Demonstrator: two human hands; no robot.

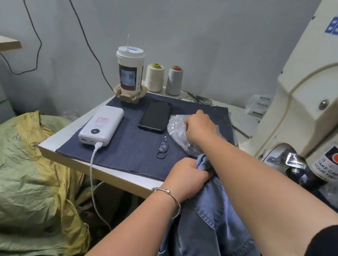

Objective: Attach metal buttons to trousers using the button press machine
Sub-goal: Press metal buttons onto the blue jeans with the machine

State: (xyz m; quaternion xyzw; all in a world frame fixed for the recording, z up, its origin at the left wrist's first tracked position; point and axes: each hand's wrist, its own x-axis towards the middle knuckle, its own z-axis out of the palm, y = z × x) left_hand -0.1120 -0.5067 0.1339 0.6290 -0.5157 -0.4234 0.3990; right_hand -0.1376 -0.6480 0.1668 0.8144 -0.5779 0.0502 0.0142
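The left hand [187, 177], a silver bangle at its wrist, is bunched tight round a fold of the blue denim trousers [210, 237], which hang from that fist over the table edge and down toward the person's lap. Just beyond it the right hand [199, 127] reaches across into a crumpled clear plastic bag of small metal buttons [176, 126], fingers curled down into it; whether they pinch anything I cannot tell. The bag lies on a dark blue cloth mat [132, 149], beside a black phone [155, 115], a white power bank [101, 126] and a small keyring [162, 148]. The cream button press machine [315, 92] stands at the right. Behind are 1 lidded paper cup [129, 70] and 2 thread cones [164, 79].
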